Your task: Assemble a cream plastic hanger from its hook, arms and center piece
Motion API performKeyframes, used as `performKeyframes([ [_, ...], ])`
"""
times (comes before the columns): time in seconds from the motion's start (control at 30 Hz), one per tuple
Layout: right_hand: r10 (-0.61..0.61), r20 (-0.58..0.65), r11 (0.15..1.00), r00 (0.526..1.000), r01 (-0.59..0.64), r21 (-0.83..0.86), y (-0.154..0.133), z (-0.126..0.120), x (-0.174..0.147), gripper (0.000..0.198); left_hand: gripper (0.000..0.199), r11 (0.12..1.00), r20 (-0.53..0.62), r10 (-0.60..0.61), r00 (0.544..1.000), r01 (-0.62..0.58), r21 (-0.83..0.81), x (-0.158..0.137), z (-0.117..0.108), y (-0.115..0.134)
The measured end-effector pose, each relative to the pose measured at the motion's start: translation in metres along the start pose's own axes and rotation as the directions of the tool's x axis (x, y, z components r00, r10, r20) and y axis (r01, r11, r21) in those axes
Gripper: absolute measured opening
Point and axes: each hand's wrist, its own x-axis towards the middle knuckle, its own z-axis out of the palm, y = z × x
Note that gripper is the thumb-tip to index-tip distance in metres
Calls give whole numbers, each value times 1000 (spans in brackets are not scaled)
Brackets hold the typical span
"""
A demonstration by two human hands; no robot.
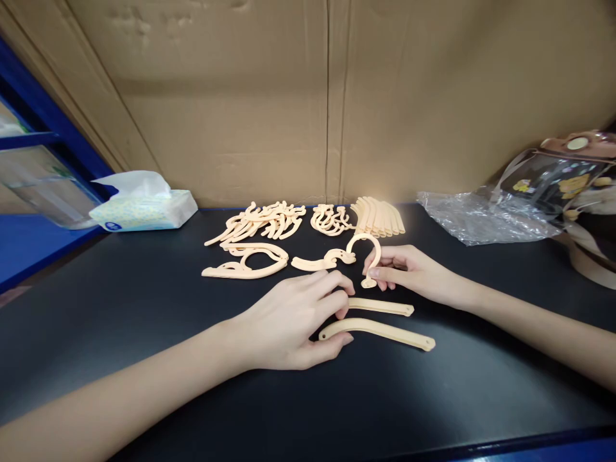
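My left hand rests on the black tabletop, its fingertips touching the left ends of two long, slightly curved cream plastic strips. My right hand pinches a cream plastic hook piece whose curved top arches above the fingers. Left of it lies an assembled cream part with a loop shape, and a short wavy cream part sits between them.
Behind the hands lie piles of cream parts: curved pieces, small hooks and stacked strips. A tissue pack stands far left, crumpled clear plastic and a clear bag far right. A cardboard wall closes the back.
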Motion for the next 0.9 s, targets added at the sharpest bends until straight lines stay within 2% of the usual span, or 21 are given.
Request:
performKeyframes([
  [0.13,13,-9,1000,1000,-13,8,0,0,0,21,7,1000,-92,21,996,-22,1,-1,0,1],
  [0.23,19,-12,1000,1000,-19,7,-1,0,1,20,9,979,-196,-85,977,46,-197,0,-4,5],
  [0.3,21,-12,1000,1000,-21,9,-2,0,1,19,10,897,-220,-260,940,150,-417,1,-9,7],
  [0.4,31,-12,999,999,-31,9,-3,1,1,20,14,676,-171,-479,861,238,-698,4,-13,6],
  [0.47,36,-17,999,999,-36,8,-4,1,1,21,16,559,-140,-542,829,231,-796,5,-14,1],
  [0.53,38,-20,999,999,-38,6,-3,0,0,22,18,518,-126,-569,813,235,-822,4,-15,-4],
  [0.63,39,-17,999,999,-39,8,-2,0,0,22,23,575,-137,-585,800,290,-765,3,-16,-6],
  [0.73,39,-30,999,999,-38,20,-2,0,1,23,29,690,-188,-564,804,333,-642,3,-16,-1],
  [0.83,28,-45,1000,999,-28,-2,-4,0,1,21,30,862,-241,-438,866,328,-387,2,-11,3],
  [0.9,23,-39,1000,999,-23,1,-4,0,1,19,27,939,-214,-328,920,292,-182,1,-6,4],
])
